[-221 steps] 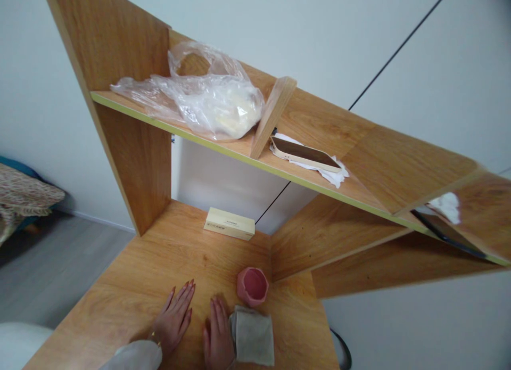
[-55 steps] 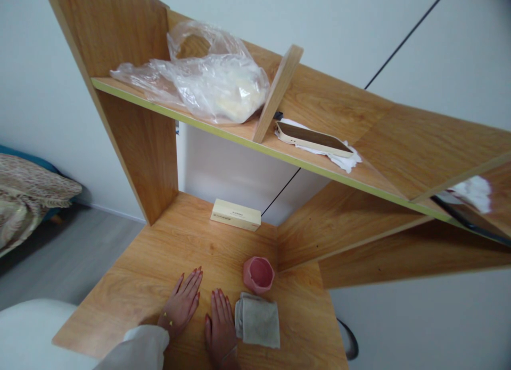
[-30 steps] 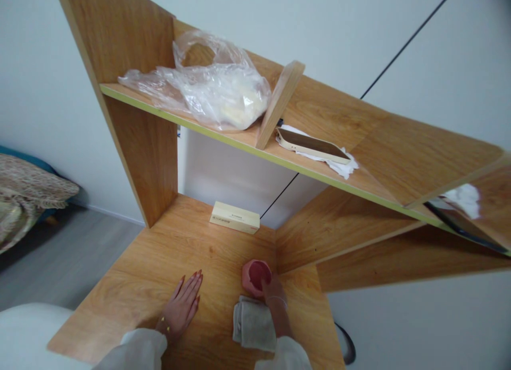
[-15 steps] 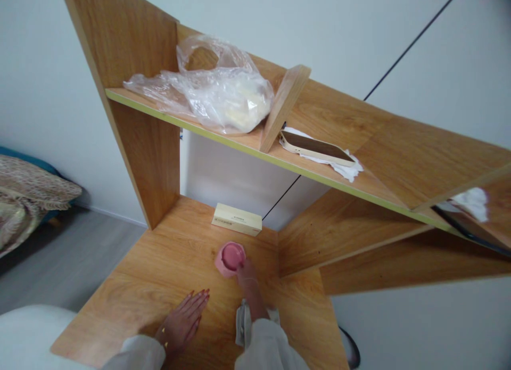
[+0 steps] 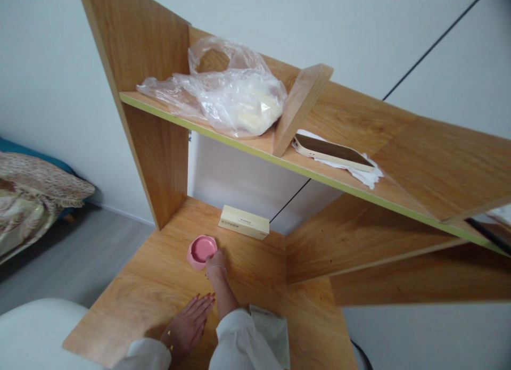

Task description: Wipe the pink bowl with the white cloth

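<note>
A pink ashtray (image 5: 190,255), many-sided with a round hollow, sits on the wooden desk (image 5: 151,277). My right hand (image 5: 216,261) grips its right rim, fingers closed over the edge, with a thin bracelet at the wrist. Flat on the desk nearer to me lies my left hand (image 5: 189,319), fingers stretched out, holding nothing. A folded grey-green cloth (image 5: 273,330) lies beside my right sleeve, which covers part of it.
Behind the ashtray stands a long cream box (image 5: 244,223). A shelf (image 5: 223,140) crosses above the desk, bearing a clear plastic bag (image 5: 243,101) and a phone (image 5: 333,150) on white tissue. To the left is a white chair (image 5: 43,333).
My right hand has moved the pink ashtray to the left across the desk. More of the cloth now shows. My left hand stays flat, and the view has shifted slightly.
</note>
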The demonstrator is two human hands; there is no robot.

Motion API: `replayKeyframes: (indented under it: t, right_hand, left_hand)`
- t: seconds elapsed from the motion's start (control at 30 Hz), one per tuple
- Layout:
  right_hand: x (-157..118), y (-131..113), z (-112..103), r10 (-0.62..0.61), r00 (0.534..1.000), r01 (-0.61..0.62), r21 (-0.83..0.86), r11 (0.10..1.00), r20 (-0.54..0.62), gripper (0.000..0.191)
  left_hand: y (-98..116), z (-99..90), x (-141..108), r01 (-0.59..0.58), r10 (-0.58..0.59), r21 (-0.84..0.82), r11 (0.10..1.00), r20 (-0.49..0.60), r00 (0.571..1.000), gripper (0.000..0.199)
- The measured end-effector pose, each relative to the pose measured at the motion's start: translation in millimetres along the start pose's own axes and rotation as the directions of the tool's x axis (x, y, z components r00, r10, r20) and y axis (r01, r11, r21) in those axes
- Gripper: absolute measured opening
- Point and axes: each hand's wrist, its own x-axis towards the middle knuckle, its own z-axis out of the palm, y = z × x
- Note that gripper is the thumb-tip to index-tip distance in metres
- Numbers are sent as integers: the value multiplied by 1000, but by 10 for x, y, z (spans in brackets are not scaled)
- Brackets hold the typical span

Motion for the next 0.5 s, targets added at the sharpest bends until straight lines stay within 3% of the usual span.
replayKeyframes:
  t: [0.13, 0.37, 0.5]
  right_hand:
    - [26, -3, 4, 59, 998, -59, -21, 998, 11, 31]
    - [45, -31, 28, 58, 998, -59, -32, 998, -10, 30]
    - [48, -23, 46, 29, 999, -30, -35, 999, -28, 28]
  left_hand:
    - [-15, 61, -16, -15, 17, 55, 998, -51, 999, 52]
    - [56, -239, 73, -1, 3, 69, 998, -32, 999, 52]
    - [88, -282, 105, 35, -35, 30, 999, -30, 999, 51]
